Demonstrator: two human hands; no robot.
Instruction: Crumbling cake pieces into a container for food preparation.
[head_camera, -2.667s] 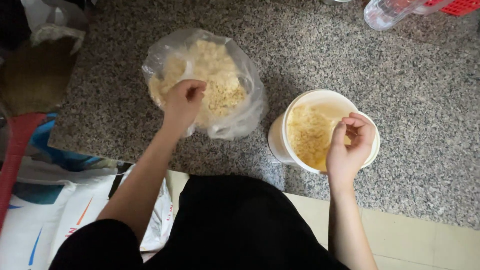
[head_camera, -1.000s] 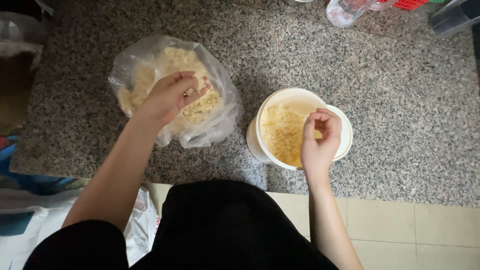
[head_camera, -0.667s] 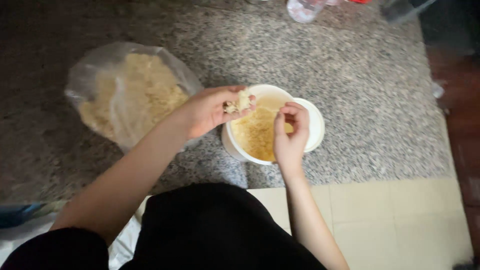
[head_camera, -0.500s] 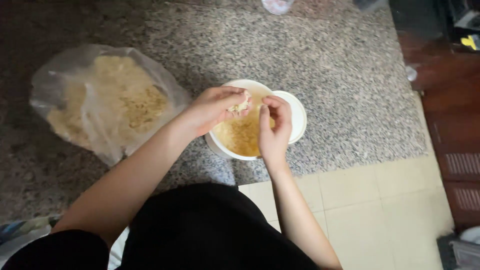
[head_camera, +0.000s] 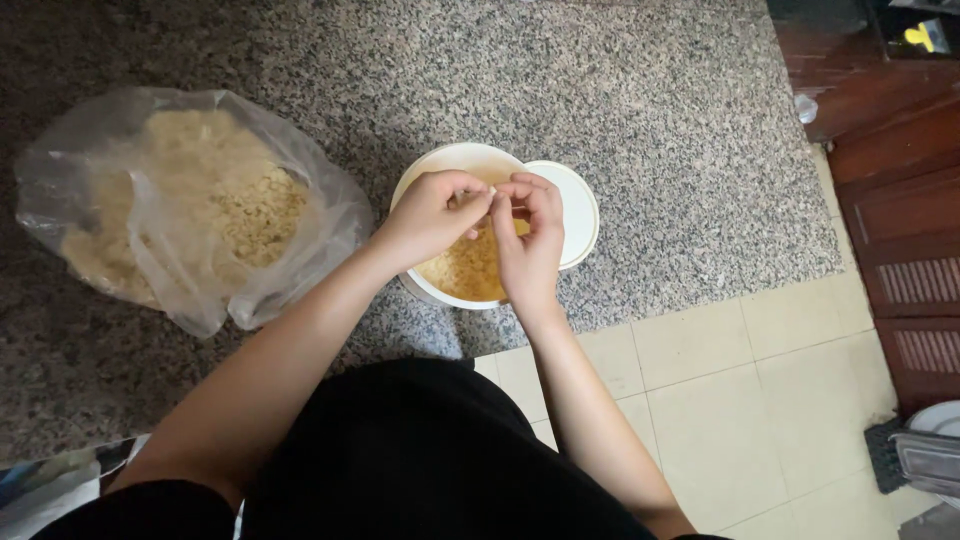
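Observation:
A white round bowl (head_camera: 452, 161) partly filled with small yellow pieces stands on the speckled granite slab (head_camera: 620, 110). Both my hands meet right above it. My left hand (head_camera: 432, 212) is closed on a small pale piece, and my right hand (head_camera: 530, 235) pinches the same piece at its fingertips. To the left lies an open clear plastic bag (head_camera: 190, 210) heaped with pale yellow pieces. A white lid (head_camera: 575, 210) lies under the bowl's right side.
The slab ends at cream floor tiles (head_camera: 740, 400) at lower right. Dark wooden furniture (head_camera: 890, 200) stands on the right, with a metal dish (head_camera: 930, 450) at the bottom right corner. My black-clothed lap (head_camera: 420, 460) fills the bottom centre.
My left hand left the bag and came over to the bowl with a small piece. My right hand rose from the bowl's rim to meet it. The view shifted right.

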